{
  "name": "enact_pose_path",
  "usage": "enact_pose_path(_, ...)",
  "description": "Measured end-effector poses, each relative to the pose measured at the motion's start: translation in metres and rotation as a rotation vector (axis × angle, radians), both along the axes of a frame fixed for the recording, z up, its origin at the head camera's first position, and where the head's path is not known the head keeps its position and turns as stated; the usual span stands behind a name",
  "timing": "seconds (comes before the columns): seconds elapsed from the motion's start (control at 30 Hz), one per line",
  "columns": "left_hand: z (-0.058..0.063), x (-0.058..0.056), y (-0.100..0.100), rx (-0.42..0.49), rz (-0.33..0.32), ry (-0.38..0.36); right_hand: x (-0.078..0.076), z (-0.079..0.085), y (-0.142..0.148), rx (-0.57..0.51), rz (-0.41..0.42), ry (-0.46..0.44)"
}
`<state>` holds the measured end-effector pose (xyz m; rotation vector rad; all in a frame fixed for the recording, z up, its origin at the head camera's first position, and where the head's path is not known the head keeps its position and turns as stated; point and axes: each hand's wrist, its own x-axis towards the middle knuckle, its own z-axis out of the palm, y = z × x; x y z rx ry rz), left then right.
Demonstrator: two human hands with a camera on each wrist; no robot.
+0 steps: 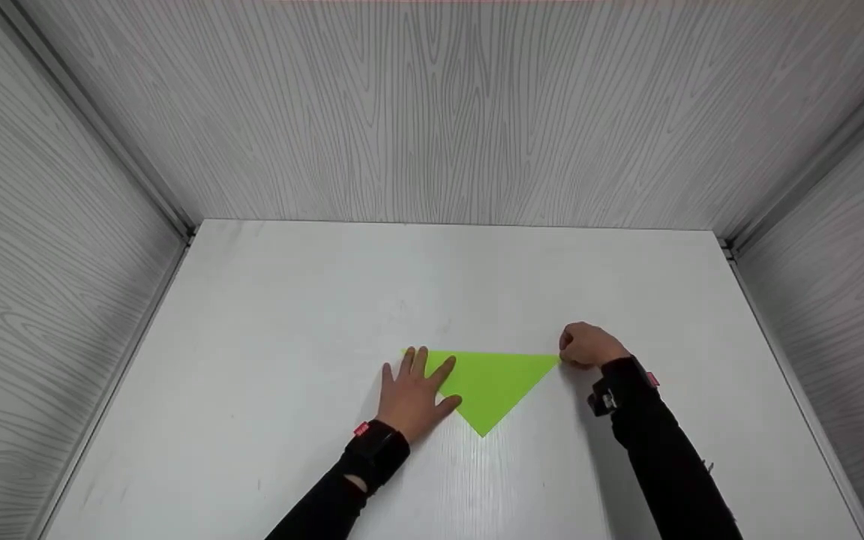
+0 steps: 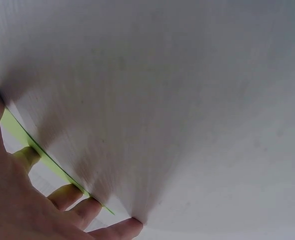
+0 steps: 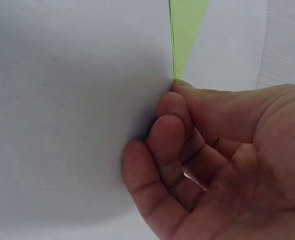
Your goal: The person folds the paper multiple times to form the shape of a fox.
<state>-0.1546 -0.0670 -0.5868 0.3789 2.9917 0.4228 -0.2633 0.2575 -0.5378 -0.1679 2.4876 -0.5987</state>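
Observation:
A lime-green sheet of paper point(image 1: 493, 381), folded into a triangle, lies on the white table with its long edge at the far side and a point toward the person. My left hand point(image 1: 411, 401) lies with fingers spread over the triangle's left corner; in the left wrist view its fingertips point(image 2: 66, 196) rest along the paper's edge. At the right corner, my right hand point(image 1: 588, 345) has its fingers curled. The right wrist view shows thumb and index finger pinching the tip of the green paper point(image 3: 187, 30), where two layers show along the edge.
The white tabletop point(image 1: 289, 300) spreads around the paper. Grey wood-grain panels stand at the back point(image 1: 432, 112), on the left point(image 1: 42, 225) and on the right point(image 1: 837, 225). Black bands with small devices point(image 1: 378, 450) sit on both wrists.

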Motion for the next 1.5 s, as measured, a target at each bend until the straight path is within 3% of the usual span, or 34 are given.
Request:
enact_pose_path(0.17, -0.001, 0.000, 0.000, 0.007, 0.005, 0.006, 0.000, -0.003, 0.002, -0.017, 0.006, -0.014)
enact_pose_path(0.27, -0.004, 0.000, 0.000, 0.014, 0.002, 0.020, 0.005, -0.008, 0.000, -0.031, -0.025, 0.029)
enact_pose_path(0.37, -0.005, -0.001, 0.001, 0.013, 0.002, 0.024, 0.013, -0.013, -0.008, -0.062, -0.103, 0.138)
enact_pose_path(0.47, -0.004, 0.000, 0.001, 0.010, 0.002, 0.034, 0.022, -0.016, -0.023, -0.071, -0.134, 0.306)
enact_pose_path(0.57, -0.002, 0.000, 0.001, 0.005, 0.000, 0.033, 0.029, -0.018, -0.041, -0.061, -0.082, 0.443)
enact_pose_path(0.63, -0.001, -0.001, 0.001, 0.003, -0.001, 0.027, 0.033, -0.019, -0.054, -0.050, -0.031, 0.488)
enact_pose_path(1.03, 0.002, 0.001, 0.002, -0.037, 0.001, 0.025, 0.053, -0.023, -0.098, 0.095, 0.099, 0.496)
enact_pose_path(1.5, -0.003, -0.002, 0.000, -0.037, -0.003, 0.013, 0.057, -0.031, -0.106, 0.147, 0.196, 0.428)
